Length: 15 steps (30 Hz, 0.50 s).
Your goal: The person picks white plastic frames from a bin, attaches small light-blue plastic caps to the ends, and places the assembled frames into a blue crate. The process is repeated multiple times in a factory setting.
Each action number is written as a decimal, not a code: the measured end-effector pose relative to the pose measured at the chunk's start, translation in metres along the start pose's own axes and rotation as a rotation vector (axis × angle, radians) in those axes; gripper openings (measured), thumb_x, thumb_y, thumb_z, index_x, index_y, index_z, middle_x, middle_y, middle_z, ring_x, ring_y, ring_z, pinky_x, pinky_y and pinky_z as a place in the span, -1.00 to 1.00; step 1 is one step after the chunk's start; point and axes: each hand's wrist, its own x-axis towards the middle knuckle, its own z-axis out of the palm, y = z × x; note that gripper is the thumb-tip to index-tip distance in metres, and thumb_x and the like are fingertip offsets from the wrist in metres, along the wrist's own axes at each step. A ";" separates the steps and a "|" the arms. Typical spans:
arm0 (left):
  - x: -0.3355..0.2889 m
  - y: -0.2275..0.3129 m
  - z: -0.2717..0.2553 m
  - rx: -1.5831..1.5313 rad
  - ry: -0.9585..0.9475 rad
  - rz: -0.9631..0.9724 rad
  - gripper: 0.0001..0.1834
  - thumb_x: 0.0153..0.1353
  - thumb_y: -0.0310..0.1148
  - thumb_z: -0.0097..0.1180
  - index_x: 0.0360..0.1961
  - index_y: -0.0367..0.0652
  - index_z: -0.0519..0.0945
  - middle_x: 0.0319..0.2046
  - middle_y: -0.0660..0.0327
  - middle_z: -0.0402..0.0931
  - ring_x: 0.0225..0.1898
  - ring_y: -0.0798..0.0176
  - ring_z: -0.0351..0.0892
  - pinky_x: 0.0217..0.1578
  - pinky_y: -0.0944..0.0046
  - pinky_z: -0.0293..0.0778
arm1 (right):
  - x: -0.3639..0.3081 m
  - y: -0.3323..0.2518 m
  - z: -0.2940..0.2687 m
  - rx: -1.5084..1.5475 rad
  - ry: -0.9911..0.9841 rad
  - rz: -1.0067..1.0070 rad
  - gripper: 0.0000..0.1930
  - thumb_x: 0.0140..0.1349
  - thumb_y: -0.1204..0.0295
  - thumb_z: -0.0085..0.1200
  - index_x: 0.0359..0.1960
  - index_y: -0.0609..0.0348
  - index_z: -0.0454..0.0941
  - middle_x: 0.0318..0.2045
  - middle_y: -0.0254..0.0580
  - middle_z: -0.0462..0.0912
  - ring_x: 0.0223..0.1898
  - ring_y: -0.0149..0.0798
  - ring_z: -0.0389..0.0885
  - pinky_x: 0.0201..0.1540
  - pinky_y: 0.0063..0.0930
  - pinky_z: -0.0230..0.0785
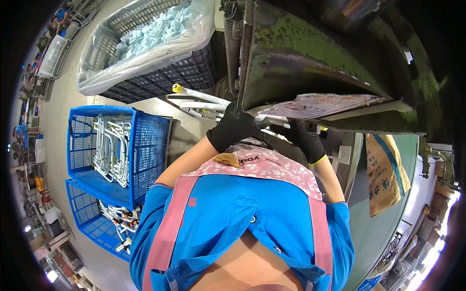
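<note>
Both my hands wear black gloves and are close together under the front edge of a dark green machine (310, 58). My left hand (234, 127) is closed around a white tube (273, 120), whose bare length shows between the two hands. My right hand (305, 139) closes on the same tube farther right; its fingertips are partly hidden by the machine. Just beyond my left hand lie several white tubes (206, 95), one with a yellow end cap (177, 88). What sits beneath the machine's edge is hidden.
A black crate (160, 80) lined with clear plastic holds many pale blue pieces (155, 34). At left, a blue crate (148, 155) holds white bent-tube frames (111, 150), beside another blue crate (87, 218) with more parts. A brown paper sack (386, 174) lies on a green surface (354, 233) at right.
</note>
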 end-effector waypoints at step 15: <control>-0.008 -0.066 -0.034 -0.383 -0.052 -0.034 -0.43 -0.17 -0.09 0.33 -0.15 -0.23 0.55 -0.42 0.02 0.54 -0.40 0.00 0.54 -0.28 0.05 0.41 | -0.015 -0.002 0.010 -0.431 0.157 0.091 -0.56 -0.16 0.16 0.29 -0.16 -0.12 0.55 -0.32 -0.27 0.60 -0.30 -0.10 0.58 -0.34 -0.19 0.37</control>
